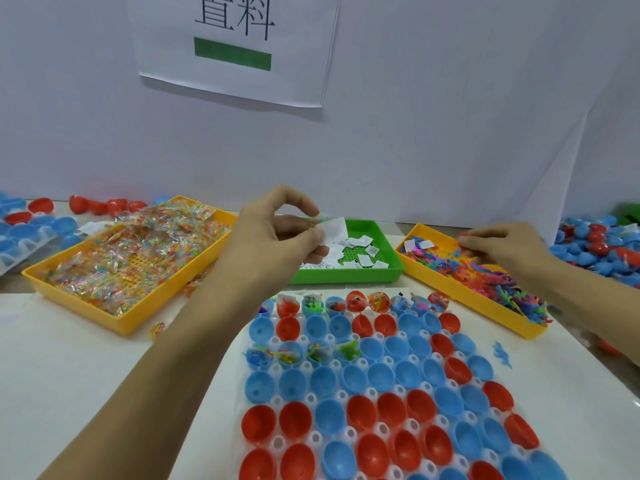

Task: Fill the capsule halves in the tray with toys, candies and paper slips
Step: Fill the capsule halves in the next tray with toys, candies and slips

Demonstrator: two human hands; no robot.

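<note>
1. We are partway through the filling. The far row of the capsule tray [381,386] already holds toys, candy and slips, and four halves at the left end of the third row do too. The rest of the blue and red capsule halves [377,372] stand empty.

2. Our left hand [277,233] is raised over the near edge of the green tray [388,268], fingers curled, thumb and fingertips pinching a white paper slip [334,230]. Something small and coloured seems tucked behind it; we cannot tell what.

3. Our right hand [502,244] reaches into the yellow toy tray [450,296] at the table's right side, fingers drawn together over the plastic toys [460,268]. Whether one is actually pinched we cannot tell, as the hand is blurred.

4. The candy tray [114,306] sits at the table's left side, heaped with wrapped candies [138,251].

5. We judge the step in hand to be gathering one set of contents. Next, the slip should go into the first empty half in the third row, just right of the green toy [348,349], dropped squarely so it does not land in a neighbouring half.

6. One blue toy [501,353] lies loose on the table off the capsule tray's right edge.
</note>
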